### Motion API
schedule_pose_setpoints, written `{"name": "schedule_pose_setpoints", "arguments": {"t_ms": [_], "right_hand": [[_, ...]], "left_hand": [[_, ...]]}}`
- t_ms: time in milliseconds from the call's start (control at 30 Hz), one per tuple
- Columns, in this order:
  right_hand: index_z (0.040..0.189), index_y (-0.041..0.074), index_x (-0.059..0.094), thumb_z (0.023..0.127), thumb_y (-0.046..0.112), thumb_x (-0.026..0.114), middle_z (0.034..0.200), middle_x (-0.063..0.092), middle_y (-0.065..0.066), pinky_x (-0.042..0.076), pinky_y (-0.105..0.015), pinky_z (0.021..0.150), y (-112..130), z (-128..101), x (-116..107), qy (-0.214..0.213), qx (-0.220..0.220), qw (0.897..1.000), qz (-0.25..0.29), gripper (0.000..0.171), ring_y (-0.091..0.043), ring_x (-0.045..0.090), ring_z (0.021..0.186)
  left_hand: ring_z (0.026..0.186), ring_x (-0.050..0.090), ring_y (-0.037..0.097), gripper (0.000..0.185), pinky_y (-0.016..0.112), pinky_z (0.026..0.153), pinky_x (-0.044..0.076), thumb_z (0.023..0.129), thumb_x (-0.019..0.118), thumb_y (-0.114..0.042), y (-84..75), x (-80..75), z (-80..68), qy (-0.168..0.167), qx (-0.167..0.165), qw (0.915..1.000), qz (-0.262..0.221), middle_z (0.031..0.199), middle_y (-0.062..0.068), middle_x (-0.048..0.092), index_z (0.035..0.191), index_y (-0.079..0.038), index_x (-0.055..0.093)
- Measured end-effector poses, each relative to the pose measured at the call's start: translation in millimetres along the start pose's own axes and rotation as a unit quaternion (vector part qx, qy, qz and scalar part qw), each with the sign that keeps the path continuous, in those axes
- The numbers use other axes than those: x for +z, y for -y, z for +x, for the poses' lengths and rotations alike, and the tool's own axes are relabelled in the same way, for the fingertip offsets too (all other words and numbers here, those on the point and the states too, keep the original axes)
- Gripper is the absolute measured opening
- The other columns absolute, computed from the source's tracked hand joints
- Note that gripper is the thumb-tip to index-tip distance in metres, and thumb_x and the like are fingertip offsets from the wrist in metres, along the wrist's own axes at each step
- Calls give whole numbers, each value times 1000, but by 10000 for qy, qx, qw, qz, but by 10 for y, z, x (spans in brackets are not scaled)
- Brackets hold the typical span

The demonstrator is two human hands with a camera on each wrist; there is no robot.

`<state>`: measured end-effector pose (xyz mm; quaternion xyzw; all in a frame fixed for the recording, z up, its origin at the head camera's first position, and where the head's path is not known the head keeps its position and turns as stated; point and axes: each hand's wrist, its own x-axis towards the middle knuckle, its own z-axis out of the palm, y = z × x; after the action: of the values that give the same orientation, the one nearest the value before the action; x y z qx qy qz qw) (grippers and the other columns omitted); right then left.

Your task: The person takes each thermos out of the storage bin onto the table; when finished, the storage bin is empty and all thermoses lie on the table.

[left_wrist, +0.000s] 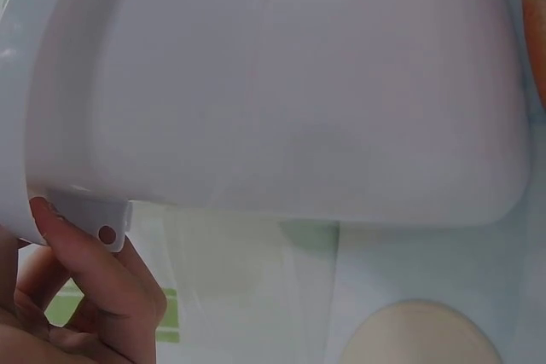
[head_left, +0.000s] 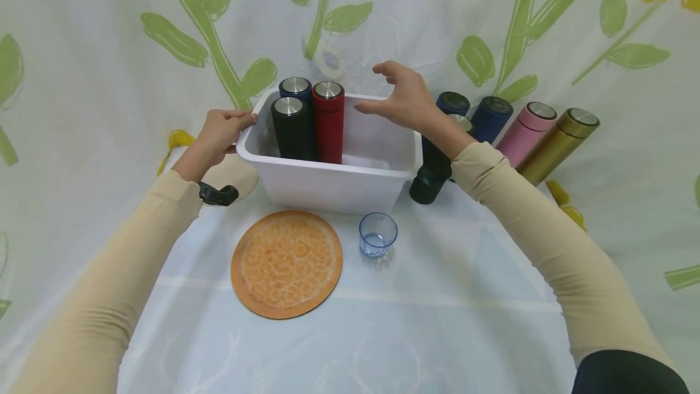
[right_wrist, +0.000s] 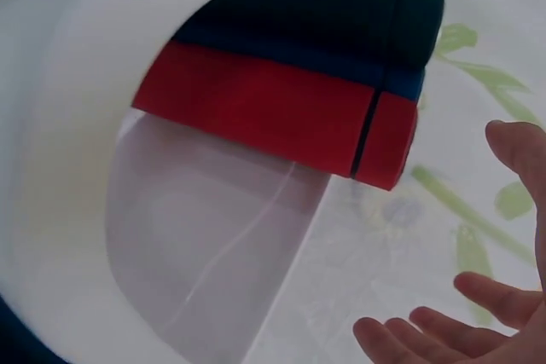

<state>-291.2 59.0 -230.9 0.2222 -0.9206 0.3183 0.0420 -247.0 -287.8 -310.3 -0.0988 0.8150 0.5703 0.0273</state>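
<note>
A white plastic bin (head_left: 328,190) stands on the table with three vacuum flasks upright inside its left half: a black flask (head_left: 293,132), a red flask (head_left: 328,126) and a dark blue flask (head_left: 295,86) at the back. My left hand (head_left: 221,134) grips the bin's left rim; the left wrist view shows its fingers (left_wrist: 94,270) at the edge beside a small holed tab. Above the right side of the bin, my right hand (head_left: 406,99) is spread with thumb and fingers apart, holding nothing. In the right wrist view, its fingers stay clear of the red flask (right_wrist: 273,117).
Right of the bin, partly behind my right arm, stand more flasks: a navy one (head_left: 491,120), a pink one (head_left: 527,132), a gold one (head_left: 560,145) and black ones (head_left: 429,184). In front lie a round orange-brown mat (head_left: 287,263) and a blue-tinted glass (head_left: 377,236).
</note>
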Motion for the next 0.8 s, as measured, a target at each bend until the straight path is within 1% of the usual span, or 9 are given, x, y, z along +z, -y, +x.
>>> {"name": "schedule_pose_setpoints", "arguments": {"t_ms": [267, 400, 500, 567, 700, 800], "right_hand": [[147, 8, 46, 81, 42, 81, 151, 45, -9, 45, -41, 105, -6, 121, 95, 177, 95, 9998, -65, 83, -28, 43, 137], [145, 6, 47, 81, 42, 81, 149, 47, -11, 43, -40, 106, 6, 191, 145, 202, -53, 9998, -75, 81, -30, 45, 135], [144, 4, 48, 81, 41, 81, 147, 48, -12, 43, -40, 106, 13, 241, 182, 203, -165, 9996, -93, 80, -31, 46, 133], [144, 4, 48, 82, 41, 81, 147, 48, -12, 43, -40, 105, 7, 268, 208, 255, -141, 9995, -119, 80, -31, 45, 133], [146, 4, 46, 82, 42, 80, 147, 48, -12, 43, -40, 105, -19, 311, 252, 351, -22, 9992, -179, 81, -30, 43, 134], [144, 3, 47, 82, 40, 81, 146, 49, -13, 43, -40, 104, -26, 348, 275, 293, -97, 9994, -169, 80, -31, 44, 132]], "left_hand": [[115, 55, 23, 54, 21, 69, 56, 103, 55, -35, -9, -5, 7, 12, -36, 10000, -41, 146, 17, 47, 151, -12, 45], [118, 54, 25, 54, 21, 70, 56, 103, 54, -36, -18, -11, -9, 31, -40, 10000, -35, 148, 17, 45, 151, -13, 44], [117, 54, 24, 54, 21, 69, 56, 103, 54, -35, -15, -11, -18, 15, -35, 10000, -54, 148, 17, 46, 151, -12, 45], [116, 55, 23, 54, 21, 69, 56, 103, 55, -35, -8, -6, -20, 18, -32, 10000, -59, 147, 17, 46, 151, -12, 45], [113, 56, 22, 53, 21, 69, 56, 103, 55, -34, 8, 5, -20, 56, 33, 10000, -26, 145, 18, 47, 150, -11, 46], [111, 57, 22, 53, 21, 69, 56, 104, 55, -34, 10, -7, -18, 42, 105, 9999, -2, 144, 18, 48, 150, -11, 46]]}}
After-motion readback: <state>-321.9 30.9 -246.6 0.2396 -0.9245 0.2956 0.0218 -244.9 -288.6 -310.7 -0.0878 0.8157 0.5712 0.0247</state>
